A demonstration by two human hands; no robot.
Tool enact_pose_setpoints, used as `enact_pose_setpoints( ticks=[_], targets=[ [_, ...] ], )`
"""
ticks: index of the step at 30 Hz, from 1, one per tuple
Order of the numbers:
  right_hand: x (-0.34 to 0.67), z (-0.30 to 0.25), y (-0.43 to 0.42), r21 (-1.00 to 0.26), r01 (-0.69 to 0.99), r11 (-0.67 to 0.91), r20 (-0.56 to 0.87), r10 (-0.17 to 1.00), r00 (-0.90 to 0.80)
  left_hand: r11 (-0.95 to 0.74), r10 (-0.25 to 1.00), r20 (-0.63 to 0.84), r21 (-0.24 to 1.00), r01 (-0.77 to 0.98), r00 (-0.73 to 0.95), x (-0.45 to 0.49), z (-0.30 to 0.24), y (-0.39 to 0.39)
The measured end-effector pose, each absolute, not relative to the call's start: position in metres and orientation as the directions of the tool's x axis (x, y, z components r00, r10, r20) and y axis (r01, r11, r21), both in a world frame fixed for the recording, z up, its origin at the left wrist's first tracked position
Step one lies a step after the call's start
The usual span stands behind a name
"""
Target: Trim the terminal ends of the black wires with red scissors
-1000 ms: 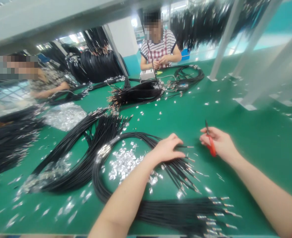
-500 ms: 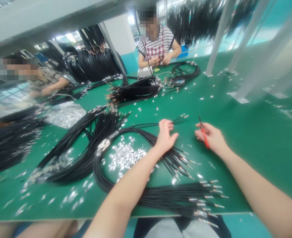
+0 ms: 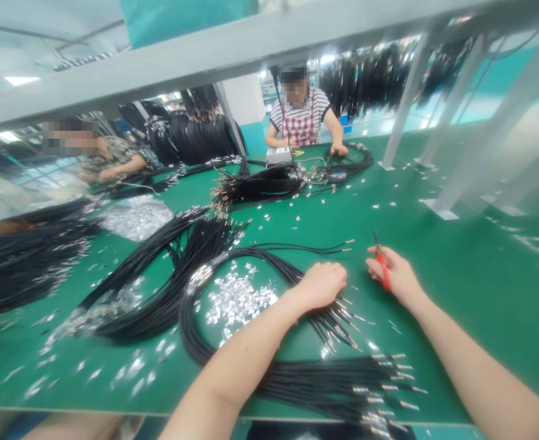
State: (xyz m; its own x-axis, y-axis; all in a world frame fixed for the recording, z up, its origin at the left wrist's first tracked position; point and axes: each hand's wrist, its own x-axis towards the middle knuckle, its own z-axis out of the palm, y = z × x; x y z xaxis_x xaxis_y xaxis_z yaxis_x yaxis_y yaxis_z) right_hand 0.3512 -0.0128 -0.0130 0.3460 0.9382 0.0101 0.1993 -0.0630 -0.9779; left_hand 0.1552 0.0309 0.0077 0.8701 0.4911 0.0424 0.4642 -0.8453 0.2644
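Cables crowd the green counter (image 3: 462,305), and the pile of silver clips (image 3: 237,299) serves as the fixed mark. Around that pile runs a looped bundle of black cables (image 3: 184,324), whose stripped, metal-tipped ends (image 3: 343,318) fan out just to the right of it. The left hand (image 3: 322,284) lies on these ends, knuckles up and fingers curled under; whether it pinches a single cable or only presses on the fan cannot be told. Further right of the pile, apart from the cables, the right hand (image 3: 395,275) is closed around red-handled cutters (image 3: 382,269), the dark nose pointing away from the person. Beyond the pile, a few loose cables (image 3: 297,247) lie on their own; nearer the person than the pile, a second bundle (image 3: 319,379) reaches the counter edge with its tips pointing right. Far behind the pile a co-worker in a striped shirt (image 3: 304,113) handles other cables. The risk, as I judge it, lies in the crowding: the ends overlap closely, so the curled fingers may drag neighbours along or bend a tip, and the cutters, brought in blind, could nip the wrong cable or a fingertip.
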Motion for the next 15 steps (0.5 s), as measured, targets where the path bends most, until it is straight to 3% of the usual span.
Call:
enact_pose_setpoints(
  ticks=[5, 8, 11, 13, 15],
  targets=[
    [0.347, -0.011, -0.011, -0.974, 0.219, -0.064, 0.018, 0.935, 0.354, -0.872, 0.427, -0.065, 0.234, 0.429, 0.902, 0.155, 0.002, 0.035],
    [0.346, -0.008, -0.012, -0.971, 0.229, -0.066, 0.018, 0.938, 0.345, -0.843, 0.47, -0.003, 0.296, 0.449, 0.883, 0.159, 0.0, 0.033],
    [0.346, -0.005, -0.016, -0.967, 0.244, -0.074, 0.02, 0.932, 0.363, -0.636, 0.663, 0.131, 0.619, 0.461, 0.737, 0.151, 0.01, 0.033],
    [0.344, 0.0, -0.018, -0.96, 0.268, -0.079, 0.038, 0.913, 0.407, -0.399, 0.795, 0.161, 0.865, 0.304, 0.585, 0.139, 0.021, 0.036],
    [0.338, 0.009, -0.018, -0.96, 0.274, -0.061, 0.068, 0.898, 0.435, -0.145, 0.862, 0.091, 0.987, 0.07, 0.498, 0.123, 0.031, 0.039]
  ],
)
